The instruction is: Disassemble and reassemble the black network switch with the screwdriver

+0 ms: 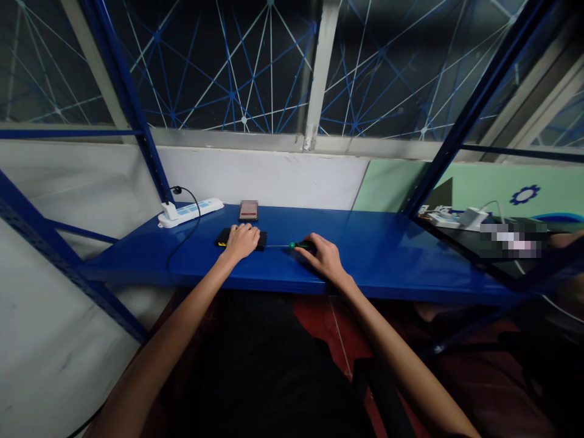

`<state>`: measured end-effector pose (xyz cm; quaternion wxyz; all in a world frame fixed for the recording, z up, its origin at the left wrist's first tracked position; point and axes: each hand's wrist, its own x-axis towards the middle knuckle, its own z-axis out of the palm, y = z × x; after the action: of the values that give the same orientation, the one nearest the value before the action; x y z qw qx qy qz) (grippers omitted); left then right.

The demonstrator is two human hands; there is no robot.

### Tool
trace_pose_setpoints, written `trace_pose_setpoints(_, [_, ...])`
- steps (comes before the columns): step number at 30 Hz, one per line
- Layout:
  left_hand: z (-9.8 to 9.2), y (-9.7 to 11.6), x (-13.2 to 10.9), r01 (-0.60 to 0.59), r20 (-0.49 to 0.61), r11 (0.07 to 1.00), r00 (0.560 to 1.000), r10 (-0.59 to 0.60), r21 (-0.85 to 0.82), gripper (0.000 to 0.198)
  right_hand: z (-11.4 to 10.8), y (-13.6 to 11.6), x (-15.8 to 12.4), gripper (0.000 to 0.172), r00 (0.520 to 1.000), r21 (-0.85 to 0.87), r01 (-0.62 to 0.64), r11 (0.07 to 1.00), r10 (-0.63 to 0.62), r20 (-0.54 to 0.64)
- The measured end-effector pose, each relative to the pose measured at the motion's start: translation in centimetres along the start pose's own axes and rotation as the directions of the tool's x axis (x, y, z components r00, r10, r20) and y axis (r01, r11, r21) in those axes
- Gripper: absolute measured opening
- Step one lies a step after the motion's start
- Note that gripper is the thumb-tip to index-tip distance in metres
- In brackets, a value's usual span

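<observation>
Your left hand [244,242] lay over a flat black box [221,238] on the blue bench [374,243], and your right hand [325,255] held a screwdriver [292,245] pointing at the box's right end. Beyond the box lay a phone [249,210], near a white power strip [197,211].

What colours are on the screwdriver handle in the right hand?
The screwdriver handle is green at the front, nearly black behind, as the head view shows.

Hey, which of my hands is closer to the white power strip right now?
Left. Your left hand rests on the flat black box, to the right of the power strip; your right hand, holding the screwdriver, is farther right.
</observation>
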<state>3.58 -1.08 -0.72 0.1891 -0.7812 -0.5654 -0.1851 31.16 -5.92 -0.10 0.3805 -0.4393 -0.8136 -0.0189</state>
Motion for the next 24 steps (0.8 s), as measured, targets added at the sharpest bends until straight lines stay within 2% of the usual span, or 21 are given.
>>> trace_pose_setpoints(6, [-0.16,0.11,-0.07,0.004,0.003,1.0,1.0,-0.004,-0.014,0.044,-0.14,-0.51,0.15,0.041,0.998,-0.056,-0.049,0.997,0.051,0.041])
trace_pose_setpoints(13, [0.13,0.02,0.0,0.003,-0.009,1.0,1.0,-0.003,-0.004,0.043,-0.21,0.0,0.16,0.034,0.982,0.066,-0.131,0.989,0.121,0.147])
trace_pose_setpoints(20, [-0.31,0.04,-0.04,0.01,0.022,1.0,1.0,-0.009,-0.014,0.044,-0.18,-0.51,0.07,0.039,0.998,-0.082,-0.052,0.995,0.056,0.04])
trace_pose_setpoints(24, [-0.48,0.13,-0.02,0.016,0.036,1.0,0.999,-0.015,-0.021,0.045,-0.28,-0.88,0.18,0.042,0.995,-0.112,-0.069,0.991,0.076,0.06])
